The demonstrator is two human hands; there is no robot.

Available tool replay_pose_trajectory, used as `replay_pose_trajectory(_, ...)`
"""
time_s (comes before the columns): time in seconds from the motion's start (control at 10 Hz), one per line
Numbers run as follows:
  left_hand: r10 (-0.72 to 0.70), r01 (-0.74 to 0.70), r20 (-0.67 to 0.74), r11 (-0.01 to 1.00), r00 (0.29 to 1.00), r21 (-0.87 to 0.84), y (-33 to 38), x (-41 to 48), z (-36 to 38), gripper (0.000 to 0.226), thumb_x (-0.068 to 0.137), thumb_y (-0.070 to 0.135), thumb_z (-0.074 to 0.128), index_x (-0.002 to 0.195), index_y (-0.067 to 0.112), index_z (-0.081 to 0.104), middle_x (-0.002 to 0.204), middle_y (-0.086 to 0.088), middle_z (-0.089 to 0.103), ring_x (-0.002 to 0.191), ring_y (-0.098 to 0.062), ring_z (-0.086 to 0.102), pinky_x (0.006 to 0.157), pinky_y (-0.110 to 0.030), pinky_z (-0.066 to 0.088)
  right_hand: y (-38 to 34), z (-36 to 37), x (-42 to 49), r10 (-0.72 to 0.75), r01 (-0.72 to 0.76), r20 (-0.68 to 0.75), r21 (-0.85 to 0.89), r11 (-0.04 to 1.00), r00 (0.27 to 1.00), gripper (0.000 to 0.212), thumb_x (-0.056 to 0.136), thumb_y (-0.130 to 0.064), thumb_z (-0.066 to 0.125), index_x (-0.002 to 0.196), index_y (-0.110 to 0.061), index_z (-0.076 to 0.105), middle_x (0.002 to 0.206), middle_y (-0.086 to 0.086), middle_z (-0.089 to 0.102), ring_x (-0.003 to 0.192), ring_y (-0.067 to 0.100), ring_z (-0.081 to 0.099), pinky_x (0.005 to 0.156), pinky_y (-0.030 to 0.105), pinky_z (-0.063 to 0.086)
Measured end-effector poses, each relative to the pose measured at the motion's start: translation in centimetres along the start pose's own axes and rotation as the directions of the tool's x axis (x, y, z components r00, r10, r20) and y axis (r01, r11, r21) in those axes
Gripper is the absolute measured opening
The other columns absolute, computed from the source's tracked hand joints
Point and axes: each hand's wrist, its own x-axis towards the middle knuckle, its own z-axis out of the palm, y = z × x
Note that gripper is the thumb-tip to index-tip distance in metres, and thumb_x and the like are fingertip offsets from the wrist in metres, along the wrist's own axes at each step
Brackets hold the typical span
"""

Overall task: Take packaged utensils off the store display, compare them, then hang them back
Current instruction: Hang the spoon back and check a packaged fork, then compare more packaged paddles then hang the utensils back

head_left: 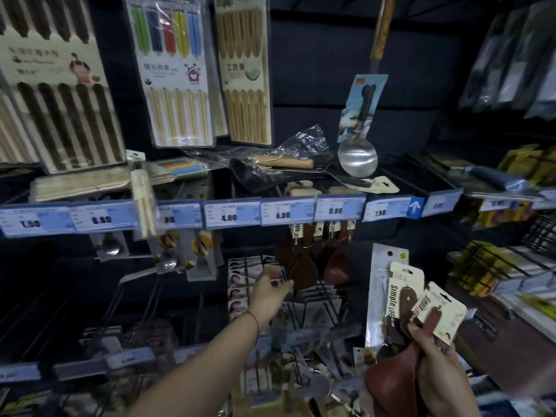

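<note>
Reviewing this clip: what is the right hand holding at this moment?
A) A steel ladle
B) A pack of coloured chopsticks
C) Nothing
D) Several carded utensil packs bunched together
D: the right hand grips a bunch of carded utensil packs with "Simple" printed cards, while the left hand reaches toward the wooden utensils hanging on the display.

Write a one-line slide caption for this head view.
Left hand reaches toward hanging brown utensils while right hand holds several packaged utensils.
</note>
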Motion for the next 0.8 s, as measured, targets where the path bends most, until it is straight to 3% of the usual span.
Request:
replay_pose_trajectory(0.1, 0.047, -0.045, -0.045, 0.998, 0.998, 0.035, 0.9, 1.2, 2.5, 0.038, 0.089, 0.011, 0.065, 0.124, 0.009, 0.051, 0.120, -0.006, 0.052, 0.114, -0.023, 0.054, 0.089, -0.023, 0.045, -0.6, -1.7, 2.1, 0.039, -0.043, 0.027, 0.178, 0.983, 0.999, 0.039, 0.091, -0.002, 0.057, 0.110, -0.032, 0.072, 0.106, 0.010, 0.076, 0.087, 0.027, 0.075, 0.071, 0.039, 0.061)
replay_pose_trajectory(0.2, 0.054, -0.049, -0.091, 0.997, 0.994, 0.057, 1.5, 2.3, 4.1, 0.037, 0.090, 0.011, 0.063, 0.125, 0.009, 0.050, 0.121, -0.009, 0.053, 0.115, -0.025, 0.055, 0.097, -0.030, 0.048, 4.7, 12.1, -2.7, 0.027, -0.045, 0.166, 0.103, 0.994, 0.986, 0.045, 0.094, 0.001, 0.051, 0.095, -0.036, 0.077, 0.098, 0.004, 0.078, 0.081, 0.025, 0.075, 0.062, 0.037, 0.061)
replay_pose_trajectory(0.3, 0.065, -0.054, -0.130, 0.995, 0.989, 0.085, 1.2, 3.0, 5.0, 0.037, 0.089, 0.011, 0.063, 0.124, 0.008, 0.051, 0.121, -0.010, 0.054, 0.112, -0.027, 0.056, 0.098, -0.035, 0.049, 5.2, 13.9, -4.7, 0.088, -0.067, 0.341, -0.073, 0.995, 0.936, 0.044, 0.093, -0.001, 0.053, 0.095, -0.038, 0.077, 0.100, 0.006, 0.077, 0.085, 0.026, 0.075, 0.073, 0.041, 0.060)
replay_pose_trajectory(0.4, 0.096, -0.078, -0.200, 0.992, 0.975, 0.095, 0.8, 3.2, 5.5, 0.028, 0.087, 0.007, 0.065, 0.112, 0.009, 0.054, 0.114, -0.013, 0.054, 0.099, -0.026, 0.059, 0.088, -0.032, 0.049, 4.7, 13.6, -3.9, 0.080, -0.058, 0.301, -0.081, 0.995, 0.950, 0.041, 0.092, -0.002, 0.056, 0.095, -0.037, 0.077, 0.100, 0.006, 0.077, 0.086, 0.028, 0.075, 0.069, 0.039, 0.061)
replay_pose_trajectory(0.5, 0.182, -0.159, -0.349, 0.983, 0.919, 0.094, 0.3, 3.5, 6.2, 0.025, 0.082, -0.004, 0.065, 0.082, 0.015, 0.048, 0.087, -0.010, 0.051, 0.071, -0.020, 0.053, 0.074, -0.031, 0.044, 4.4, 13.0, -3.0, 0.094, -0.073, 0.268, -0.090, 0.993, 0.959, 0.039, 0.091, -0.003, 0.057, 0.100, -0.036, 0.075, 0.105, 0.009, 0.076, 0.089, 0.033, 0.074, 0.076, 0.047, 0.059)
replay_pose_trajectory(0.6, 0.161, -0.153, -0.144, 0.986, 0.976, 0.061, 0.2, 3.3, 8.2, 0.017, 0.087, -0.001, 0.062, 0.087, 0.016, 0.058, 0.087, -0.003, 0.061, 0.086, -0.020, 0.058, 0.072, -0.018, 0.049, 4.1, 12.7, -2.3, 0.107, -0.088, 0.222, -0.094, 0.992, 0.969, 0.035, 0.089, -0.005, 0.060, 0.102, -0.035, 0.075, 0.107, 0.011, 0.075, 0.089, 0.034, 0.074, 0.075, 0.051, 0.058)
replay_pose_trajectory(0.7, 0.157, -0.157, -0.010, 0.987, 0.987, 0.046, 0.8, 3.7, 10.7, 0.033, 0.091, 0.009, 0.061, 0.123, 0.014, 0.055, 0.114, -0.001, 0.058, 0.106, -0.016, 0.057, 0.087, -0.026, 0.050, 3.5, 12.3, -2.0, 0.102, -0.093, 0.199, -0.055, 0.994, 0.975, 0.033, 0.087, -0.007, 0.063, 0.107, -0.031, 0.073, 0.110, 0.015, 0.074, 0.091, 0.037, 0.073, 0.073, 0.055, 0.057)
replay_pose_trajectory(0.8, 0.182, -0.183, -0.074, 0.983, 0.981, -0.006, 2.3, 4.2, 12.6, 0.043, 0.089, 0.013, 0.065, 0.129, 0.012, 0.050, 0.110, 0.003, 0.055, 0.105, -0.012, 0.052, 0.090, -0.027, 0.044, 3.5, 11.5, -1.3, 0.077, -0.068, 0.211, -0.045, 0.997, 0.975, 0.035, 0.088, -0.004, 0.061, 0.110, -0.030, 0.071, 0.110, 0.015, 0.074, 0.088, 0.036, 0.073, 0.067, 0.050, 0.058)
